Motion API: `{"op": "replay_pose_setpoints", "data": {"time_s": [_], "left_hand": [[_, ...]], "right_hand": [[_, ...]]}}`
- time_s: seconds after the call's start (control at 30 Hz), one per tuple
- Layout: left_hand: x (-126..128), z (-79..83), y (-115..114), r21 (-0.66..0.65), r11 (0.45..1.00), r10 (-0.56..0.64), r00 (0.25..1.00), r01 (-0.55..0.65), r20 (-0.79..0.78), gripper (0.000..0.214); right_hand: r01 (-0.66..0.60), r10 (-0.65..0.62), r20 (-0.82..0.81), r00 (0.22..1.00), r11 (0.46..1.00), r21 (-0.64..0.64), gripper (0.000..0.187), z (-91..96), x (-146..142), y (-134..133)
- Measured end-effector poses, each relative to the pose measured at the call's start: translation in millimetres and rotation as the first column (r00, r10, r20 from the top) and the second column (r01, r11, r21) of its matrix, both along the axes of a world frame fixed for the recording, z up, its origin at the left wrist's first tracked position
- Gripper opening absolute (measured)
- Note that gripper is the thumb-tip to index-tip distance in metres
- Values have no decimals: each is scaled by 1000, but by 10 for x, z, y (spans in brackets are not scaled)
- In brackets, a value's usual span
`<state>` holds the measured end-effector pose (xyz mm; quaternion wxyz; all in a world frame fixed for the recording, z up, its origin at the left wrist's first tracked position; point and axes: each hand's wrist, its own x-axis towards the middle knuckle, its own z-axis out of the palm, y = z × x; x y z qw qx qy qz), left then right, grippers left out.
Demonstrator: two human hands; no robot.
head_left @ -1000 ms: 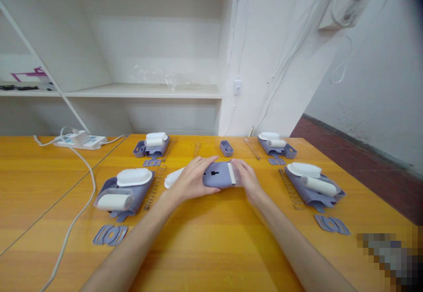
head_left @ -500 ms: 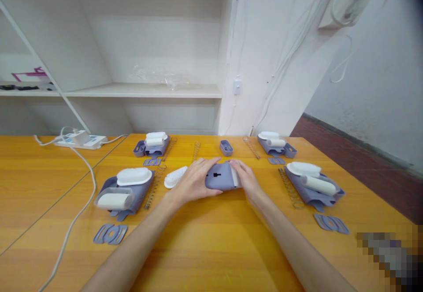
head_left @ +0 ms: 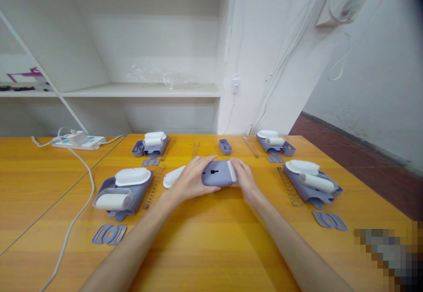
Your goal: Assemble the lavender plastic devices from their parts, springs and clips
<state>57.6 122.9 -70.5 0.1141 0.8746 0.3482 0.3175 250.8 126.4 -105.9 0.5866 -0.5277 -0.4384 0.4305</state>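
Over the middle of the table, my left hand (head_left: 194, 178) and my right hand (head_left: 245, 178) hold a purple-grey plastic housing (head_left: 218, 174) between them. A small black keyhole-shaped slot shows in its upper face. My left thumb and fingers wrap round its left end. At the other end, my right fingers press on a whitish part (head_left: 233, 172) fitted against the housing. What lies under the right fingers is hidden. Just left of my left hand lies a white bristled brush head (head_left: 173, 177), partly covered by that hand. Behind the hands stands a small purple-grey cup-like part (head_left: 225, 147).
Sets of purple-grey housings with white parts stand at left (head_left: 132, 190), right (head_left: 310, 184), back left (head_left: 155, 145) and back right (head_left: 271, 143). Metal springs (head_left: 153, 187) and flat slotted plates (head_left: 109, 234) lie beside them. A power strip (head_left: 94, 142) and its white cable (head_left: 77, 217) occupy the left side.
The whole view has shifted slightly. Both hands keep their hold on the housing, which has tilted a little and risen slightly.
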Motion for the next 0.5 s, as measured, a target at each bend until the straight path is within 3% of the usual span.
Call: {"op": "replay_pose_setpoints", "data": {"time_s": [0.1,0.23,0.5], "left_hand": [[-12,16,10,-3,1000,-2,1000,2,7,83],[-5,30,1,2,1000,-26,1000,26,-11,84],[78,39,1,15,999,-45,999,45,-1,82]], "right_hand": [[8,-8,13,1000,1000,28,33,11,7,15],[-75,73,54,996,997,34,36,-2,-18,6],[-32,30,122,992,999,13,32,-9,-120,-32]]}}
